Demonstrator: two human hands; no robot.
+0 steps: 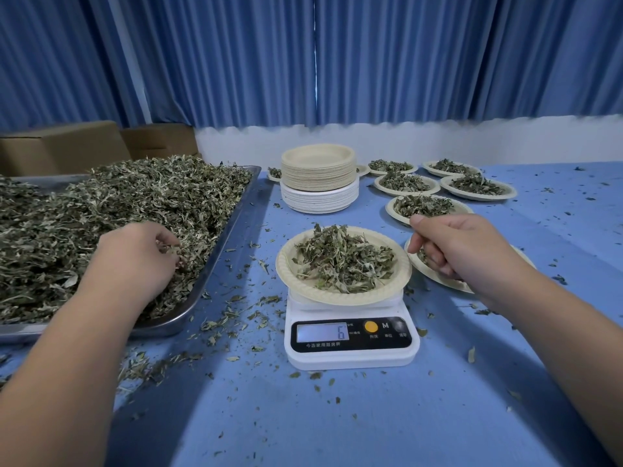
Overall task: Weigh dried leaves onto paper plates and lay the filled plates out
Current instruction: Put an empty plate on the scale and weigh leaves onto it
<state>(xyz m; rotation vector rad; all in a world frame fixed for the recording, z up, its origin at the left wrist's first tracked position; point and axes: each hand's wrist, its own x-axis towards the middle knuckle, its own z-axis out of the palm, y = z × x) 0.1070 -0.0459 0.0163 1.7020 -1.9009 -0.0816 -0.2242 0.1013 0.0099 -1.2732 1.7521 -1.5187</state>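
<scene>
Left hand [135, 261] pinches dried leaves [135, 197] by the right rim of the steel tray [236, 214]. Right hand [462, 251], loosely curled and empty, hovers beside the one plate [403, 267] on the scale [350, 355]. At least seven filled plates [390, 207] lie behind, with open tabletop [337, 426] in front.

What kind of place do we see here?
Probably a small workroom for portioning herbs, not a home kitchen: a large metal tray heaped with dried leaves, a digital scale, and a tall stack of paper plates.
</scene>
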